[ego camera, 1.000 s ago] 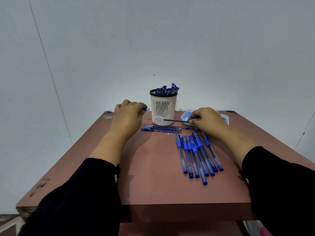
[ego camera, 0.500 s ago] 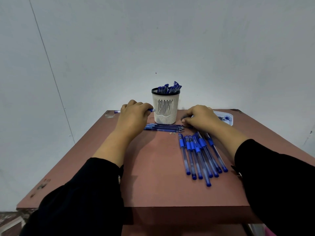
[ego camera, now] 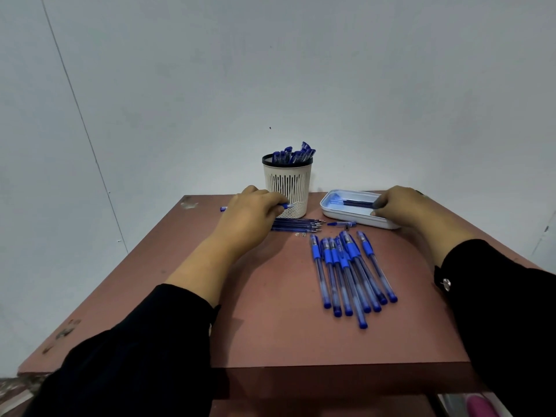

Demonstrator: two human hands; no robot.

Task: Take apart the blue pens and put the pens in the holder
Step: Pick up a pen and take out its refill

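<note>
Fingers [ego camera: 278,203] of the left hand [ego camera: 249,218] curl round a pen [ego camera: 287,205] lying crosswise, one end showing just beside the holder [ego camera: 287,188], the other poking out left of the hand. Right hand [ego camera: 403,206] has its fingers curled at the tray [ego camera: 358,216], pinching a thin dark refill [ego camera: 355,202] that lies left-right inside it. Loose refills [ego camera: 296,224] lie crosswise before the holder, tips right. Whole pens [ego camera: 349,272] lie side by side on the tabletop [ego camera: 270,311], long axes running near to far. Caps stick up from the holder.
</note>
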